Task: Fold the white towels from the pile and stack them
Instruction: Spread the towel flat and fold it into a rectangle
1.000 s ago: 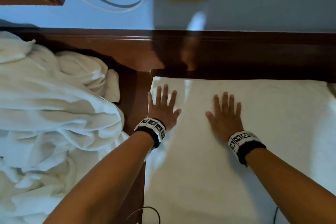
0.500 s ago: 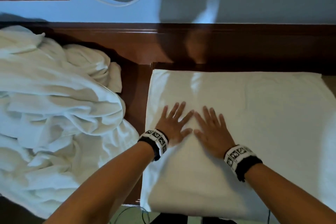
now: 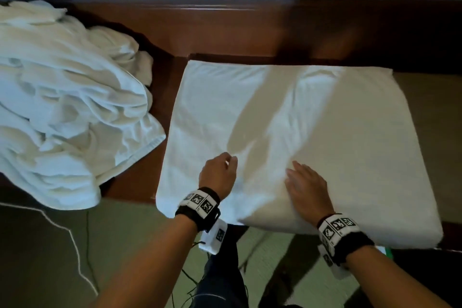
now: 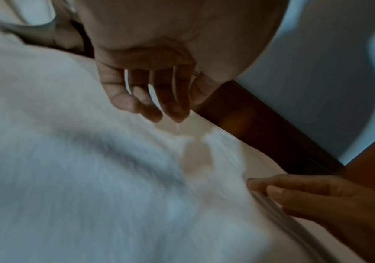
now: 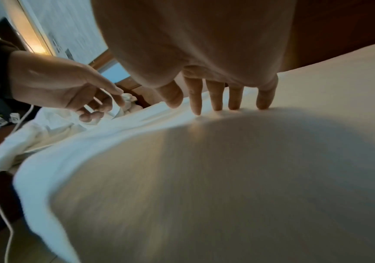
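A folded white towel (image 3: 325, 120) lies flat on the dark wooden surface, its near edge overhanging the front. My right hand (image 3: 297, 175) presses on its near middle with straight fingers (image 5: 218, 105), tips dug lightly into the cloth. My left hand (image 3: 228, 160) hovers just above the towel's near left part. Its fingers (image 4: 155, 106) hang loosely curled and hold nothing. The crumpled pile of white towels (image 3: 62, 107) sits to the left, apart from both hands.
Bare dark wood (image 3: 140, 177) shows between the pile and the folded towel. A raised wooden ledge (image 3: 225, 27) and a blue wall run along the back. On the floor lie a white cable (image 3: 72, 245) and thin black wires near my leg (image 3: 225, 282).
Both hands have slid back over the towel toward its near edge. The left hand has lifted off the cloth and its fingers have curled; the right stays flat.
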`<action>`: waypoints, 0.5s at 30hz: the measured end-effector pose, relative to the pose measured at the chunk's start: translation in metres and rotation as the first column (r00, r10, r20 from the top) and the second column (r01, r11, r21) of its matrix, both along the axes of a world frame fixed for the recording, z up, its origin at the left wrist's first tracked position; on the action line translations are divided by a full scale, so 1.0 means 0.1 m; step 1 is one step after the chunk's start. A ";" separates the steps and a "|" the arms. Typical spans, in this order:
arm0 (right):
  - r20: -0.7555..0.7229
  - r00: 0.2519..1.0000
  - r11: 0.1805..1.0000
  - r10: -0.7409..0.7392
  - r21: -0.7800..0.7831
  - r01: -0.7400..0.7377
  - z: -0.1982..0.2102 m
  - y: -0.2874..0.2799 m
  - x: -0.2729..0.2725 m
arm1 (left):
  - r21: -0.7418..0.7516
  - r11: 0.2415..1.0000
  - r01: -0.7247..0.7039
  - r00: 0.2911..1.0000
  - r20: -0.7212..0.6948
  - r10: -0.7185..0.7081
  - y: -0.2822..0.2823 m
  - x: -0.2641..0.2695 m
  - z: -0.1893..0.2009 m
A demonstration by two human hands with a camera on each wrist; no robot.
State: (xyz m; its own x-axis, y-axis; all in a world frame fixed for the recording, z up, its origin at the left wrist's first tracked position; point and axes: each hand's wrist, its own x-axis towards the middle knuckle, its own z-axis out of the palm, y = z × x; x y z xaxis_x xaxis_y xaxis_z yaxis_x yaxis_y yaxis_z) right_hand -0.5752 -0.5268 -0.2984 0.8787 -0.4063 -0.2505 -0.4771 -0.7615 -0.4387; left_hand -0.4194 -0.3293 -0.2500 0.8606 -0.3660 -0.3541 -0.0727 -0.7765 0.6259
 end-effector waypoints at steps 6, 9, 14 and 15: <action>0.226 0.964 0.984 -0.143 0.135 0.115 -0.04 0.09 -0.89 | -0.050 0.997 -0.052 0.973 -0.228 0.039 0.13 -0.96 -0.27; 0.202 0.966 0.948 -0.163 0.302 0.097 -0.19 0.21 -1.17 | 0.019 1.000 0.015 0.924 -0.383 -0.007 0.22 -1.30 -0.56; -0.088 0.944 0.768 -0.318 0.560 0.311 -0.74 0.40 -1.41 | 0.051 0.954 -0.296 0.722 -0.642 0.259 0.27 -1.53 -1.14; -0.179 0.900 0.689 -0.397 0.590 0.421 -0.87 0.42 -1.41 | 0.058 0.926 -0.373 0.675 -0.667 0.314 0.26 -1.54 -1.22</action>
